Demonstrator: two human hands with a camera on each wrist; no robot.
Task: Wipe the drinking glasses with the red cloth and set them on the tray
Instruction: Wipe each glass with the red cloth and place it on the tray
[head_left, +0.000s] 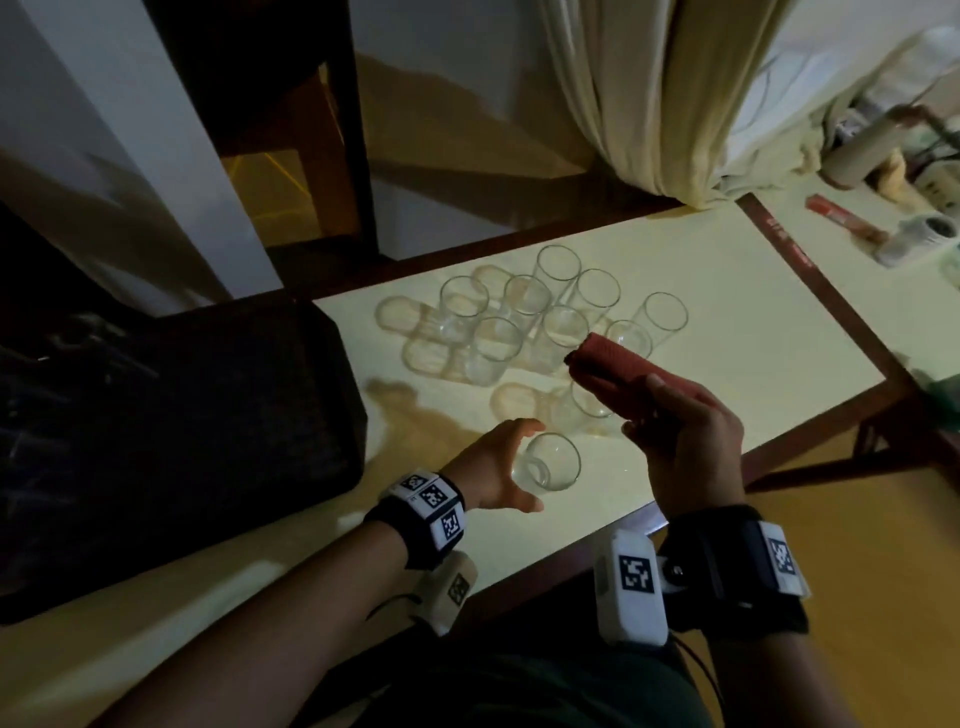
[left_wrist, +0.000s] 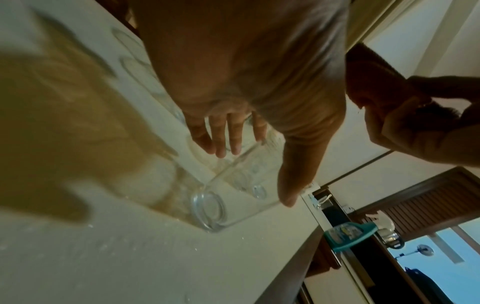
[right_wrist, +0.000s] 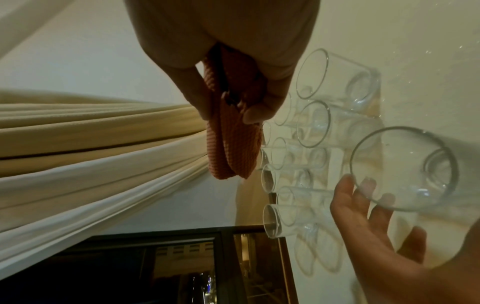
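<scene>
The left hand (head_left: 493, 465) spreads open around the nearest glass (head_left: 550, 462) on the surface (head_left: 753, 291), not yet gripping. The right hand (head_left: 685, 441) clutches the cloth (head_left: 613, 364). A clumsy grab could knock the glass into its neighbours (head_left: 524, 317). The tray (head_left: 171, 426) sits left.

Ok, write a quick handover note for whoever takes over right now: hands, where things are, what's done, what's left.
Left hand: open, fingers spread around the nearest clear drinking glass, which stands on the cream table; not gripped yet.
Right hand: holds the folded red cloth above the table.
Other clear glasses stand clustered further back.
The dark woven tray sits to the left, with no glass seen on it.
Done: nothing visibly wiped.
Left: wipe every glass and set it on the tray.
</scene>
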